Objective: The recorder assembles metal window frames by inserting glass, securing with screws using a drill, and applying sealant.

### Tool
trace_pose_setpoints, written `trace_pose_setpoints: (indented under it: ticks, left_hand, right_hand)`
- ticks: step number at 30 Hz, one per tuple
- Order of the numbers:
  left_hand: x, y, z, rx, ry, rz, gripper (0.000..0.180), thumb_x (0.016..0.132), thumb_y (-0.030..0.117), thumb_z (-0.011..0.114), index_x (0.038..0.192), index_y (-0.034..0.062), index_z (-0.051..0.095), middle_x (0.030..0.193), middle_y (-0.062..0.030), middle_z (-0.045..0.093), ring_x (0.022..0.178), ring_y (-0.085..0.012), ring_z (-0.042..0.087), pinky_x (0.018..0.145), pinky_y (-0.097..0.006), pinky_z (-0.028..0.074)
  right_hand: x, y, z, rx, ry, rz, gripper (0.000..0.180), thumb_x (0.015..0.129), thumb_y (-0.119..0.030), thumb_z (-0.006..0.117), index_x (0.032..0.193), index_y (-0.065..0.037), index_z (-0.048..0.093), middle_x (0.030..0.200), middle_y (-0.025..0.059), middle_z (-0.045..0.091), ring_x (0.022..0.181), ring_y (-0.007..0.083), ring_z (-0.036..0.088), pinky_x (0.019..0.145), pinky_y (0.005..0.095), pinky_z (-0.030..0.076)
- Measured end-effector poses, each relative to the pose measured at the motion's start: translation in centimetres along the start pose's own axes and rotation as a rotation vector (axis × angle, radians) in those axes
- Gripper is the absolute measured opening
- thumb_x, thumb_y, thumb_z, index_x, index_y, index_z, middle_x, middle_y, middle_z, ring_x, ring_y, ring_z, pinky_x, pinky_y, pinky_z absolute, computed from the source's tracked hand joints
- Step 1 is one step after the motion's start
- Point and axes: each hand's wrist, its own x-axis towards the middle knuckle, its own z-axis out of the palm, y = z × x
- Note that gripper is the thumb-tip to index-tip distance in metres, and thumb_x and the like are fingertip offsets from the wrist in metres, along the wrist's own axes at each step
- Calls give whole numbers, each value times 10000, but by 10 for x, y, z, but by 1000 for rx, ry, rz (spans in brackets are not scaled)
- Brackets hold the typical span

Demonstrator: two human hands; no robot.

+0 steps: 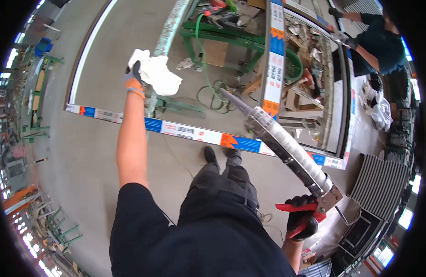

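My right hand (301, 218), in a dark glove, is wrapped round the red handle of a caulking gun (287, 150). A white sealant tube sits in the gun, and its grey nozzle points up and to the left over the frame. My left hand (135, 79), in an orange and black glove, reaches out at the far left and grips a crumpled white cloth (161, 76). Below the cloth runs the near bar of a large window frame (194, 131), covered with blue, orange and white printed film. The fingers under the cloth are partly hidden.
A green workbench (222, 34) with tools and scraps stands beyond the frame. A green hose (204, 55) coils on the floor. Another person (377, 44) works at the far right. Ridged grey panels (378, 184) lie at right; a green rack (35, 99) stands left.
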Motion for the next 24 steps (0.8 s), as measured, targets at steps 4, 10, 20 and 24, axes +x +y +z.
trace_pose_setpoints:
  ticks: [4, 10, 20, 24]
  left_hand:
    - [-63, -84, -45, 143, 384, -616, 480, 918, 400, 608, 1130, -26, 667, 1046, -200, 707, 950, -312, 687, 839, -420, 526]
    - [-96, -94, -12, 712, 80, -942, 553, 874, 495, 636, 1070, -19, 685, 1085, -241, 692, 1059, -394, 649, 875, -450, 511]
    - [-95, -79, 20, 733, -69, -526, 501, 873, 307, 684, 1307, 78, 589, 1240, -185, 633, 1107, -352, 617, 956, -415, 477]
    - [-105, -61, 12, 596, -86, -496, 558, 861, 318, 694, 1354, 102, 548, 1302, -185, 599, 1169, -358, 589, 987, -418, 460]
  right_hand:
    - [-1, -4, -11, -36, -12, -22, 642, 733, -321, 747, 1248, -61, 467, 1089, 92, 544, 1027, 262, 534, 901, 479, 426]
    - [-10, -10, -16, -257, 58, -125, 654, 736, -342, 747, 1247, -37, 474, 1091, 114, 559, 1013, 290, 569, 931, 483, 460]
    - [-39, -42, -35, -640, 220, -286, 860, 744, -333, 774, 1432, -15, 367, 1172, 178, 608, 1041, 399, 637, 896, 556, 511]
    - [-60, -50, -48, -724, 196, -229, 905, 744, -322, 797, 1463, -58, 316, 1218, 161, 586, 1055, 412, 643, 891, 561, 520]
